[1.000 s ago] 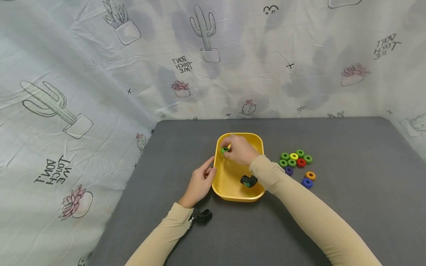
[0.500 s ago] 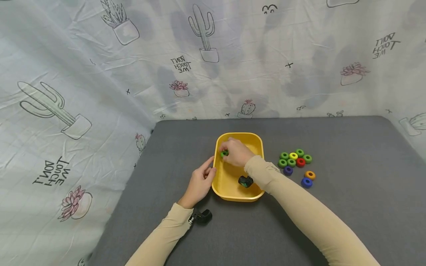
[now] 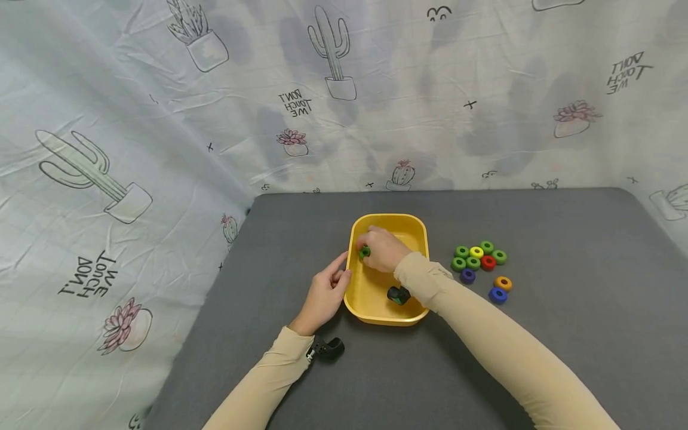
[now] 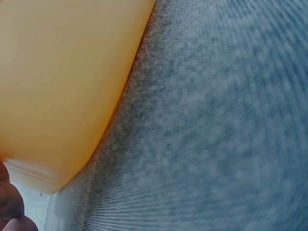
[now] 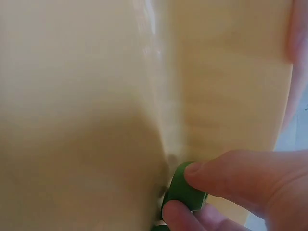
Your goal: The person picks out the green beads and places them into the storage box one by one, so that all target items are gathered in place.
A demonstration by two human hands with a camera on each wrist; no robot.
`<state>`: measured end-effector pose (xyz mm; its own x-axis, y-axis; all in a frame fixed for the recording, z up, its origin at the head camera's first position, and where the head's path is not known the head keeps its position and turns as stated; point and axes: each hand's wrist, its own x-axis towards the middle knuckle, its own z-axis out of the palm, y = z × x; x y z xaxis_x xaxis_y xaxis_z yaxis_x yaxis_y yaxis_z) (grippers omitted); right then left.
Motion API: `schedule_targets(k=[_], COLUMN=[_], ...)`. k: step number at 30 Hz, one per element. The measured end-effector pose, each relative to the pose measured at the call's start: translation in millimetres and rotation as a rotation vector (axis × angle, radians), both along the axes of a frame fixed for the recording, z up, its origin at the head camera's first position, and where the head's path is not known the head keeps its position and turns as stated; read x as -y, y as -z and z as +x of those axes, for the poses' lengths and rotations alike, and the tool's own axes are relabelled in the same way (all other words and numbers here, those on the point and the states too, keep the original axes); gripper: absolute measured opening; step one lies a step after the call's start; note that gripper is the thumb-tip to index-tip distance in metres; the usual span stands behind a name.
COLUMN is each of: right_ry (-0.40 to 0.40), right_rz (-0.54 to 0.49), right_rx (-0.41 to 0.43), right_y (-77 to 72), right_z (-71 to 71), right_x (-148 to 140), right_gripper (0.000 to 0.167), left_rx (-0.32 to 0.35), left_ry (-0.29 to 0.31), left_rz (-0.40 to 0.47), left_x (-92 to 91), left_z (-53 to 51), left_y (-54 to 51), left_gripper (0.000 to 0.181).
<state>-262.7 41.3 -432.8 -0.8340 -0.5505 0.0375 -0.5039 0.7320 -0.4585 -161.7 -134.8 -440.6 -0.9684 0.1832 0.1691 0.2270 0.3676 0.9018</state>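
Ring [image 5: 186, 191], green, is pinched by the right grip [image 3: 383, 249] inside the tray [image 3: 376, 301], slightly farther from the tray's far end than a second ago. Left grip [image 3: 322, 295], relaxed, still touches its left side.

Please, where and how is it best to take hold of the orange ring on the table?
From above, I would pinch the outer edge of the orange ring, thumb and finger on its left and right sides. It seems to lie flat with its hole upward, and those sides look free, while the blue ring crowds its near side.
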Motion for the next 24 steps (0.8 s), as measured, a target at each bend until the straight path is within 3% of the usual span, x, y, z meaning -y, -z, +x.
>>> schedule_targets(k=[18, 24], right_ry=[0.012, 0.021], right_rz=[0.015, -0.013], right_rx=[-0.013, 0.001], right_y=[2.7, 1.5], right_z=[-1.7, 0.0], right_x=[2, 1], right_gripper=[0.024, 0.024], left_rx=[0.005, 0.016], left_ry=[-0.008, -0.004], left_rz=[-0.007, -0.03], left_x=[-0.4, 6.3], left_z=[-1.6, -15.0], left_y=[2.0, 28.2], left_gripper=[0.046, 0.048])
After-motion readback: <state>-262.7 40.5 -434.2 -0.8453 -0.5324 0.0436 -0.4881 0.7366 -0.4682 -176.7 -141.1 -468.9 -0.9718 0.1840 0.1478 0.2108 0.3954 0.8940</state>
